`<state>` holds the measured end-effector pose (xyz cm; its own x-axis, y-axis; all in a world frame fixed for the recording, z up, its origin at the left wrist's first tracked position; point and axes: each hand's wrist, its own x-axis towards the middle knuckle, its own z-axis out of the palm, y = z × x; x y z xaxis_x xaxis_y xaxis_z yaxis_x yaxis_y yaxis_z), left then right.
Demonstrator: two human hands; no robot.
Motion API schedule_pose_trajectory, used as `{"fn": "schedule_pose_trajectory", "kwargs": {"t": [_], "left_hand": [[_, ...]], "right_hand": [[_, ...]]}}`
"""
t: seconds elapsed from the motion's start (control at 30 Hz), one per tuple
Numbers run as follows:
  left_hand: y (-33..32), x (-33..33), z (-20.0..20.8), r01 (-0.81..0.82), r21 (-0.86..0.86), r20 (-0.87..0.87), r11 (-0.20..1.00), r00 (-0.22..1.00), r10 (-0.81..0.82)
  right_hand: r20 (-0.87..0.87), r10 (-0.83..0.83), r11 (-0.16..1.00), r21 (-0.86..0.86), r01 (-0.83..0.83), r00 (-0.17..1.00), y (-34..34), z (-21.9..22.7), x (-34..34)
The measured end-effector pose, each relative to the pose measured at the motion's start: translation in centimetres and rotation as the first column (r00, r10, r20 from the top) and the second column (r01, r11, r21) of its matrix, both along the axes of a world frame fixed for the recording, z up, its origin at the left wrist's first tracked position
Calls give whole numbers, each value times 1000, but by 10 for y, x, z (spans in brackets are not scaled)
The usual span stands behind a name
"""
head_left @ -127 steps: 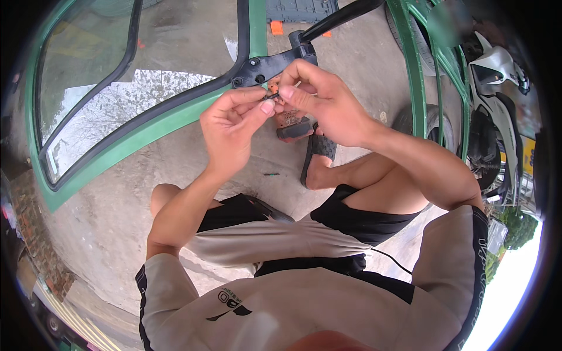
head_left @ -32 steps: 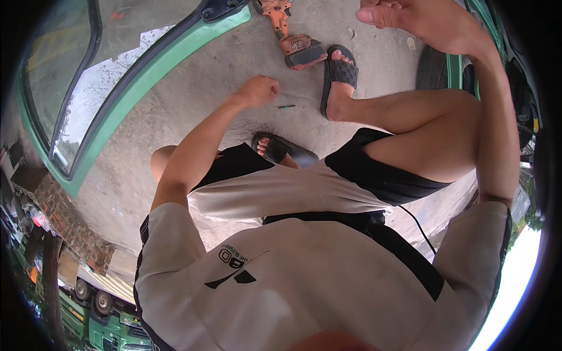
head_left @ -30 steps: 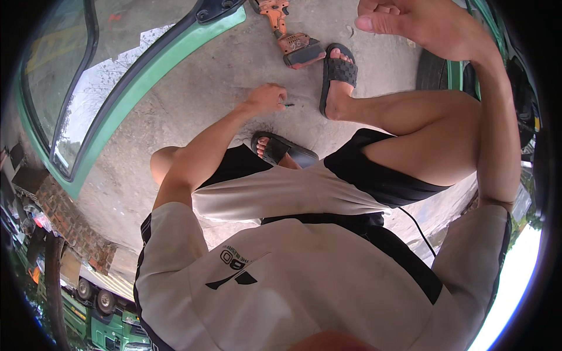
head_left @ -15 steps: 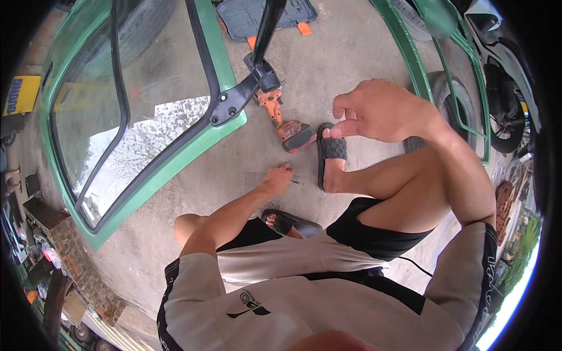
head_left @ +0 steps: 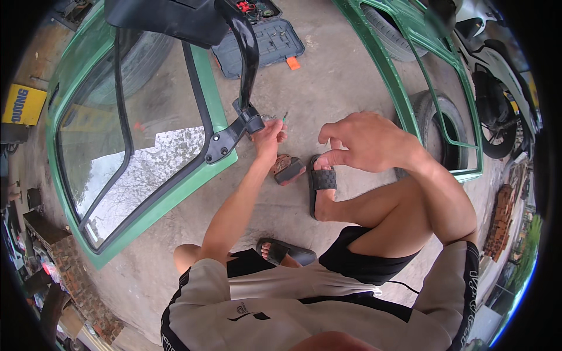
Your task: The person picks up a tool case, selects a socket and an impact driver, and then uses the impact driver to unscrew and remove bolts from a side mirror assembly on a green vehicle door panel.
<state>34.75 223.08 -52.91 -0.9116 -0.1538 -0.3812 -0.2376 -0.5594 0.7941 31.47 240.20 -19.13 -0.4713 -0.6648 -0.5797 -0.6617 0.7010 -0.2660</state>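
Note:
My left hand (head_left: 268, 139) is closed on a small thin rod with a green part (head_left: 285, 117), which pokes out above the fingers; its exact kind is too small to tell. The hand is beside the black clamp (head_left: 250, 121) of a mirror arm (head_left: 249, 55), fixed to a green door frame with glass (head_left: 221, 167). Under that hand lies an orange cordless power tool (head_left: 289, 170) on the floor, its front part hidden. My right hand (head_left: 366, 142) hovers above my right foot, fingers curled and thumb apart, with nothing visible between them.
An open dark toolbox (head_left: 263, 44) with an orange latch lies on the concrete floor ahead. To the right stand a second green door frame (head_left: 391, 70) and a tyre (head_left: 442, 117), with a motorbike (head_left: 497, 88) beyond. Stacked bricks (head_left: 76, 263) are at far left.
My left hand has risen from the floor toward the mirror arm, carrying the small rod. My right hand keeps its curled pose. The view has shifted, showing more of the mirror and toolbox.

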Motion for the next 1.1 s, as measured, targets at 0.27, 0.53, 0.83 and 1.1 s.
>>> {"fn": "schedule_pose_trajectory", "kwargs": {"t": [0.27,0.53,0.83,1.1], "left_hand": [[0,-27,1,18,-212,24,977,1000,-14],[-43,133,41,602,-522,180,605,770,-612],[-140,131,-18,370,-692,197,620,923,-331],[-170,138,-48,349,-736,245,580,936,-252]], "right_hand": [[-2,9,999,42,-9,1000,-6,0,4],[-131,-384,910,-218,351,914,34,38,-44],[429,-877,262,49,964,216,250,-238,91],[529,-849,284,449,847,4,205,-270,260]]}}
